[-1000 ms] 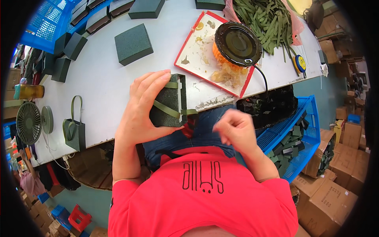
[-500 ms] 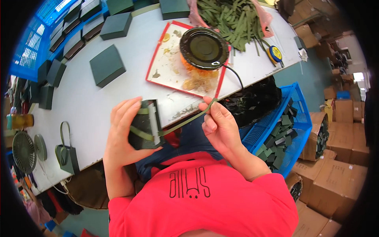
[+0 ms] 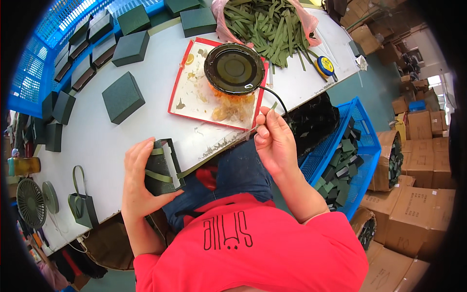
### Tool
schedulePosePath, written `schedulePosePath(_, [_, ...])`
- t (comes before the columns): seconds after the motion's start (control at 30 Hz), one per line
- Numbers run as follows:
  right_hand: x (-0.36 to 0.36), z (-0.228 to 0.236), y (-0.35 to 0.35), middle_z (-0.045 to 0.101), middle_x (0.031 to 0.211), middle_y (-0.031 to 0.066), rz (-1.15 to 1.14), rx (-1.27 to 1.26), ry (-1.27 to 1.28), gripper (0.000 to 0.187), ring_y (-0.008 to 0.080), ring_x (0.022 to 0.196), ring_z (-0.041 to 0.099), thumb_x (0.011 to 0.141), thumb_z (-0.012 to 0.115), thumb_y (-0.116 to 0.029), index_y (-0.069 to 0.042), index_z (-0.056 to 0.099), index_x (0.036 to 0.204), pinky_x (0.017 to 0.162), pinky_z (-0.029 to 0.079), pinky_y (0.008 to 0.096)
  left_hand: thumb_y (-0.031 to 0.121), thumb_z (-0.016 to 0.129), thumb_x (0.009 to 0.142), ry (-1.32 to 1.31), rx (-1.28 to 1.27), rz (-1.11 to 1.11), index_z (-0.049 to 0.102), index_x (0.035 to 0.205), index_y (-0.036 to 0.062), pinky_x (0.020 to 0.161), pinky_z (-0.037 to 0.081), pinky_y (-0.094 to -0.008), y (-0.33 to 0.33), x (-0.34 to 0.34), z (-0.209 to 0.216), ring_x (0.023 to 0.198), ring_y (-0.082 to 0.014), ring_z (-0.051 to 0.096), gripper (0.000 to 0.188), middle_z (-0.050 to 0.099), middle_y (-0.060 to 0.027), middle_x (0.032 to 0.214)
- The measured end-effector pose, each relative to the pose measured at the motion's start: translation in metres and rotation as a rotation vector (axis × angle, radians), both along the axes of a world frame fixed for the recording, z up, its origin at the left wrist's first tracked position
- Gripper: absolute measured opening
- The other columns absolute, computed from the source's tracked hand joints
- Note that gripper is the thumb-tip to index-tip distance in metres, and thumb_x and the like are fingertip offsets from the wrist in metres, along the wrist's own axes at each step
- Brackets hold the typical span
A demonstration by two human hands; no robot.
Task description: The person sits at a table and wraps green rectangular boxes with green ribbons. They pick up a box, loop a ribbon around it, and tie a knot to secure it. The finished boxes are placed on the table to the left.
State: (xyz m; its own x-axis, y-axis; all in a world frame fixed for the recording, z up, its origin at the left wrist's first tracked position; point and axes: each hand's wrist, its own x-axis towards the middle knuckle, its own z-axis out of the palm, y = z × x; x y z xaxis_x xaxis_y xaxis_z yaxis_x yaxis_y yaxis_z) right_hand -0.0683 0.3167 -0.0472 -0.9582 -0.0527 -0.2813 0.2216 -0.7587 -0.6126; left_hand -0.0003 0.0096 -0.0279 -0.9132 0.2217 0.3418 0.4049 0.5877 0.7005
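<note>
My left hand (image 3: 137, 176) is wrapped round a small dark green box (image 3: 168, 183) at the table's front edge. Its pale side strip faces right, and green ribbon bands cross its face. From the box, a narrow green ribbon (image 3: 200, 165) stretches rightward to my right hand (image 3: 276, 141). Thumb and fingertips there pinch its free end, which sticks up above them. Just beyond that hand stands a round black pot (image 3: 234, 68) of dark glossy liquid, with amber drips below its rim, on a stained white board with a red edge (image 3: 187, 114).
Green ribbon pieces (image 3: 267, 29) fill a pink bag at the back. A tape measure (image 3: 324, 67) lies near the right edge. Dark green boxes (image 3: 123, 97) stand at left; a blue crate (image 3: 372, 160) of small green pieces is at right. The pot's black cable (image 3: 277, 100) runs near my right hand.
My left hand and the box have shifted left and slightly nearer. The gap to my right hand has widened, with a longer stretch of ribbon between. The whole view has shifted slightly.
</note>
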Motion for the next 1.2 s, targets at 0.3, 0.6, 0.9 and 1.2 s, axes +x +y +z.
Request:
schedulePosePath(0.3, [-0.034, 0.007, -0.001, 0.061, 0.074, 0.0014, 0.138, 0.581, 0.181, 0.025, 0.0044, 0.05, 0.048, 0.102, 0.061, -0.023, 0.002, 0.066, 0.105, 0.044, 0.037, 0.0202, 0.019, 0.093, 0.051, 0.016, -0.046, -0.068, 0.042, 0.146, 0.0057, 0.107, 0.04, -0.0484, 0.008, -0.009, 0.004, 0.13, -0.0399, 0.047, 0.108, 0.049, -0.0211, 0.142])
schedulePosePath(0.6, [-0.045, 0.01, -0.007, 0.057, 0.067, -0.0016, 0.178, 0.582, 0.121, 0.023, 0.002, 0.045, 0.04, 0.101, 0.063, -0.022, 0.0, 0.067, 0.094, 0.04, 0.028, 0.0198, 0.025, 0.093, 0.054, 0.035, -0.059, -0.068, 0.047, 0.141, 0.006, 0.105, 0.04, -0.0493, 0.014, -0.012, 0.004, 0.126, -0.0394, 0.049, 0.1, 0.052, -0.0179, 0.14])
schedulePosePath(0.9, [-0.052, 0.013, -0.006, 0.054, 0.063, -0.0023, 0.198, 0.509, 0.038, 0.022, 0.0026, 0.044, 0.036, 0.098, 0.064, -0.02, -0.002, 0.066, 0.086, 0.04, 0.026, 0.0197, 0.025, 0.092, 0.053, 0.035, -0.07, -0.069, 0.049, 0.139, 0.0061, 0.104, 0.039, -0.0486, 0.014, -0.01, 0.003, 0.125, -0.039, 0.05, 0.098, 0.052, -0.0177, 0.14])
schedulePosePath(1.2, [-0.038, 0.019, -0.007, 0.053, 0.062, -0.003, 0.164, 0.527, 0.076, 0.02, 0.0017, 0.047, 0.036, 0.098, 0.062, -0.018, -0.003, 0.063, 0.085, 0.042, 0.026, 0.0188, 0.025, 0.092, 0.054, 0.023, -0.076, -0.052, 0.048, 0.141, 0.0058, 0.105, 0.039, -0.0485, 0.013, -0.009, 0.005, 0.126, -0.039, 0.05, 0.1, 0.053, -0.018, 0.14])
